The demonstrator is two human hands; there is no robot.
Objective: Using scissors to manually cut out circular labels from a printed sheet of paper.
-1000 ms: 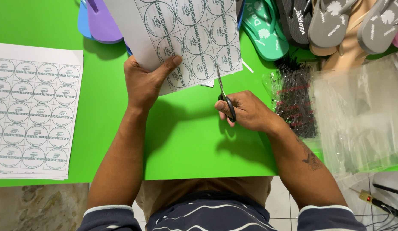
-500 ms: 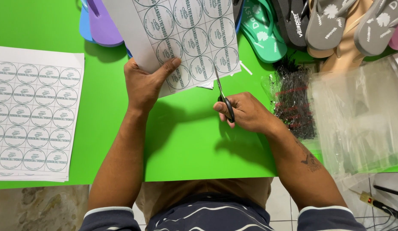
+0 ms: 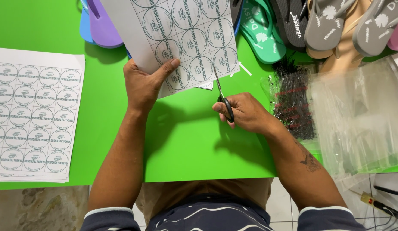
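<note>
My left hand (image 3: 144,84) grips the lower edge of a white sheet (image 3: 182,38) printed with rows of round labels, holding it tilted above the green table (image 3: 186,141). My right hand (image 3: 246,113) holds black-handled scissors (image 3: 222,96). Their blades point up into the sheet's lower right part, between two columns of labels. A small cut paper strip (image 3: 244,68) lies on the table just right of the sheet.
A stack of similar label sheets (image 3: 34,115) lies at the left. Several flip-flops (image 3: 293,25) in purple, green, grey and tan line the far edge. Clear plastic bags (image 3: 357,115) and a bundle of black fasteners (image 3: 293,100) sit at the right.
The scissors have advanced a little further up into the sheet. Both hands otherwise stay where they were.
</note>
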